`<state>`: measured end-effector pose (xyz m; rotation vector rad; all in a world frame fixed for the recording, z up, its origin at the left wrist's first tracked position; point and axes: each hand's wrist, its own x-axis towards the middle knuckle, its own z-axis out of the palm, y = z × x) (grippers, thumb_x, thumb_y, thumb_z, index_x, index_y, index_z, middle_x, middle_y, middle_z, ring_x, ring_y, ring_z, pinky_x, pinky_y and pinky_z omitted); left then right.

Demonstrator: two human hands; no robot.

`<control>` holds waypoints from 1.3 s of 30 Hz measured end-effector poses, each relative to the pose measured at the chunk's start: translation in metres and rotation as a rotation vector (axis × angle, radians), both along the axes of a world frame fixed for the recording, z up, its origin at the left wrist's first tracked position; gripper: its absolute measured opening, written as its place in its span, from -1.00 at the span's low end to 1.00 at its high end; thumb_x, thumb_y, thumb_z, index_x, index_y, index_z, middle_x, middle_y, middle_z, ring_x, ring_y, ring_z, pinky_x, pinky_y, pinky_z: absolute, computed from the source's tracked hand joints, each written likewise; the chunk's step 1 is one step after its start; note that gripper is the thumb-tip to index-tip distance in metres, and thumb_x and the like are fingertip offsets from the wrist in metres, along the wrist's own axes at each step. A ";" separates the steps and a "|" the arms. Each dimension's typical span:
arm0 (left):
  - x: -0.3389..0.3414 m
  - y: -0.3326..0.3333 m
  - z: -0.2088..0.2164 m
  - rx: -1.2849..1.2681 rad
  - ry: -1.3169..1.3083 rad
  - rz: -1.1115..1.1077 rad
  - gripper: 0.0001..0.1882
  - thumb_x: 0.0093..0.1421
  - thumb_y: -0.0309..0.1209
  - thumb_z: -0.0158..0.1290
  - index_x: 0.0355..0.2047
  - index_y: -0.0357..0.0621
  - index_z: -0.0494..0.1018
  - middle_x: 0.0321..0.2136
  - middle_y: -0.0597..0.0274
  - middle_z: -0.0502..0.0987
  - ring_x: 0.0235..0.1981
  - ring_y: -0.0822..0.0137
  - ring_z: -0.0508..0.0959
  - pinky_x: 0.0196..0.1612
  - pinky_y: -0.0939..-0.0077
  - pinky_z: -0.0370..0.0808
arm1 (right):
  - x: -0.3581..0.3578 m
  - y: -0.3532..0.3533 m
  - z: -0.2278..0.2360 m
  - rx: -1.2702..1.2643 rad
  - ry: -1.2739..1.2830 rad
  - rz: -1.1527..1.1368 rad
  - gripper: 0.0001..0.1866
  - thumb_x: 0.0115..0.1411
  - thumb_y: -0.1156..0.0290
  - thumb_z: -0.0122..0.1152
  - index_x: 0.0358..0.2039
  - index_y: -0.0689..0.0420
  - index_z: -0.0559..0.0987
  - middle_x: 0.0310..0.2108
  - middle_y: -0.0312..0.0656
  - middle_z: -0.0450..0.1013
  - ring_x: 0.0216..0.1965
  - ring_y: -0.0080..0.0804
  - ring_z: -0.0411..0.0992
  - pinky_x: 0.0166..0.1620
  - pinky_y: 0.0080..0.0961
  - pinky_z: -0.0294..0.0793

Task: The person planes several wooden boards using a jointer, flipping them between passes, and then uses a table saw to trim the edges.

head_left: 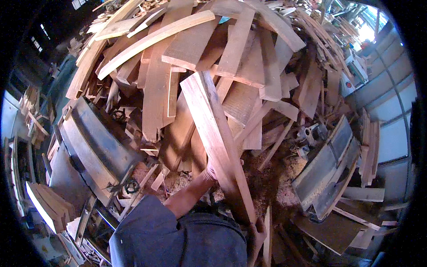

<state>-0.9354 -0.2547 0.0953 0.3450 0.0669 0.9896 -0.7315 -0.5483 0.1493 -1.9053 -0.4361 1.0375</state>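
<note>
No packages, signs or screens show anywhere among the timber. The only possible label is a small round red-and-white mark (pixel 348 84) on the pale machine housing (pixel 356 73) at the upper right, just beyond the heap of planks (pixel 209 66); it is too small to make out further.

A long wooden plank (pixel 216 142) runs up the middle of the view, and a tall heap of loose boards (pixel 200 58) fills the space ahead and to both sides of its far end, leaving no gap there. A dark metal machine table (pixel 95 147) hems in the left, a second grey machine (pixel 327 171) the right. The only open ground is the sawdust-covered floor (pixel 275 178) between plank and right machine.
</note>
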 end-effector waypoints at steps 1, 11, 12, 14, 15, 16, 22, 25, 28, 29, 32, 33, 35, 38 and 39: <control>0.001 0.003 -0.009 -0.029 -0.081 -0.017 -0.23 0.27 0.24 -0.13 0.21 -0.15 0.32 0.01 -0.12 0.52 0.06 -0.14 0.49 0.11 -0.20 0.45 | -0.001 0.002 0.007 -0.016 0.032 -0.015 -0.44 0.16 0.31 0.35 0.14 0.26 0.49 0.07 -0.14 0.48 0.05 -0.36 0.43 0.07 -0.37 0.44; 0.024 0.050 0.045 -0.289 -0.454 -0.228 -0.31 0.35 0.20 -0.21 0.22 -0.09 0.32 0.07 0.06 0.50 0.07 0.05 0.50 0.15 0.00 0.45 | -0.010 0.029 -0.011 0.100 0.729 -0.217 -0.39 0.40 -0.04 -0.06 0.24 0.19 0.40 0.14 -0.27 0.40 0.13 -0.35 0.34 0.19 -0.38 0.29; 0.023 0.054 0.065 -0.276 -0.387 -0.219 -0.29 0.35 0.21 -0.21 0.24 -0.08 0.30 0.10 0.07 0.48 0.09 0.05 0.49 0.17 -0.01 0.43 | -0.012 0.039 0.007 0.063 0.768 -0.250 -0.39 0.41 -0.04 -0.08 0.22 0.20 0.41 0.12 -0.28 0.41 0.09 -0.37 0.35 0.18 -0.40 0.30; 0.019 0.059 0.094 -0.248 -0.107 -0.140 -0.25 0.35 0.23 -0.24 0.28 -0.08 0.26 0.15 0.10 0.45 0.13 0.06 0.46 0.21 -0.04 0.38 | -0.042 0.074 0.067 0.268 0.854 -0.295 -0.39 0.38 -0.03 -0.14 0.27 0.11 0.34 0.22 -0.15 0.34 0.22 -0.14 0.31 0.18 -0.13 0.39; 0.024 0.064 0.119 -0.308 0.095 -0.129 -0.21 0.34 0.27 -0.28 0.32 -0.06 0.22 0.21 0.09 0.38 0.18 0.06 0.40 0.23 -0.05 0.34 | -0.042 0.073 0.079 0.278 0.422 -0.038 -0.40 0.36 0.00 -0.08 0.26 0.13 0.34 0.18 -0.16 0.37 0.20 -0.14 0.34 0.16 -0.15 0.42; 0.029 0.070 0.147 -0.355 0.303 -0.122 -0.17 0.33 0.31 -0.31 0.35 -0.04 0.17 0.26 0.09 0.32 0.23 0.07 0.35 0.26 -0.07 0.30 | -0.042 0.073 0.092 0.238 -0.057 0.121 -0.42 0.34 0.04 -0.01 0.24 0.15 0.35 0.14 -0.17 0.40 0.17 -0.15 0.37 0.15 -0.17 0.45; 0.037 0.050 0.167 -0.001 0.399 0.141 -0.04 0.19 0.43 -0.16 0.35 -0.02 0.14 0.24 0.07 0.26 0.23 0.09 0.26 0.33 0.06 0.12 | -0.013 0.079 0.156 0.190 0.569 -0.648 -0.36 0.27 -0.28 -0.02 0.14 -0.06 0.45 -0.07 -0.27 0.51 -0.16 -0.33 0.49 -0.19 -0.26 0.51; 0.041 0.063 0.137 -0.086 0.566 0.100 -0.12 0.18 0.39 -0.07 0.25 0.00 0.20 0.18 0.11 0.26 0.14 0.11 0.31 0.27 0.10 0.22 | -0.008 0.075 0.166 0.372 0.540 -0.629 -0.39 0.29 -0.21 0.02 0.19 -0.10 0.42 -0.06 -0.25 0.50 -0.21 -0.39 0.50 -0.16 -0.19 0.51; 0.056 0.065 0.101 -0.296 0.571 0.144 -0.38 0.23 0.23 0.03 -0.09 -0.10 0.36 -0.07 0.08 0.46 0.00 0.04 0.46 0.15 0.01 0.42 | -0.002 0.062 0.163 0.411 0.411 -0.567 -0.44 0.32 -0.04 0.10 0.21 -0.01 0.40 -0.08 -0.25 0.51 -0.17 -0.43 0.50 -0.12 -0.30 0.53; 0.070 0.066 0.088 -0.291 0.562 0.060 -0.40 0.24 0.20 0.03 -0.07 -0.10 0.37 -0.08 0.10 0.47 0.00 0.05 0.47 0.12 0.02 0.45 | -0.002 0.061 0.165 0.400 0.355 -0.565 -0.46 0.33 0.02 0.13 0.22 0.02 0.39 -0.09 -0.25 0.52 -0.16 -0.44 0.50 -0.12 -0.35 0.53; 0.131 0.072 0.072 -0.340 0.591 -0.121 -0.39 0.28 0.12 0.00 0.12 -0.07 0.31 -0.01 0.08 0.44 0.03 0.04 0.45 0.11 0.07 0.43 | -0.003 0.066 0.136 0.544 0.189 -0.615 -0.67 0.35 0.39 0.09 0.07 0.28 0.49 -0.09 -0.16 0.54 -0.06 -0.40 0.49 0.07 -0.45 0.47; 0.148 0.088 0.073 -0.245 0.620 -0.097 -0.34 0.29 0.13 -0.01 0.20 -0.06 0.27 0.03 0.04 0.42 0.05 0.03 0.44 0.13 0.09 0.42 | -0.001 0.070 0.129 0.402 0.011 -0.494 -0.62 0.28 0.47 0.19 0.09 0.26 0.49 -0.04 -0.15 0.50 -0.02 -0.39 0.46 0.10 -0.45 0.44; 0.187 0.104 0.072 -0.099 0.601 -0.080 -0.29 0.29 0.14 -0.04 0.27 -0.06 0.23 0.07 -0.01 0.40 0.06 0.01 0.43 0.15 0.11 0.40 | -0.006 0.073 0.107 0.535 -0.094 -0.377 -0.58 0.21 0.51 0.26 0.10 0.24 0.49 0.01 -0.12 0.46 0.01 -0.33 0.44 0.10 -0.45 0.43; 0.218 0.094 0.073 -0.020 0.254 -0.185 -0.26 0.28 0.18 -0.06 0.27 -0.08 0.23 0.08 -0.03 0.40 0.06 -0.01 0.43 0.15 0.09 0.40 | -0.004 0.075 0.123 0.530 -0.753 0.016 -0.48 0.09 0.59 0.35 0.11 0.17 0.50 0.10 -0.07 0.37 0.06 -0.20 0.41 0.09 -0.40 0.45; 0.223 0.092 0.070 -0.015 0.167 -0.235 -0.25 0.28 0.19 -0.06 0.27 -0.09 0.23 0.08 -0.04 0.40 0.06 -0.02 0.43 0.15 0.09 0.40 | -0.018 0.075 0.129 0.532 -0.643 -0.043 -0.41 0.06 0.56 0.37 0.16 0.11 0.47 0.08 -0.05 0.38 0.04 -0.15 0.42 0.07 -0.36 0.47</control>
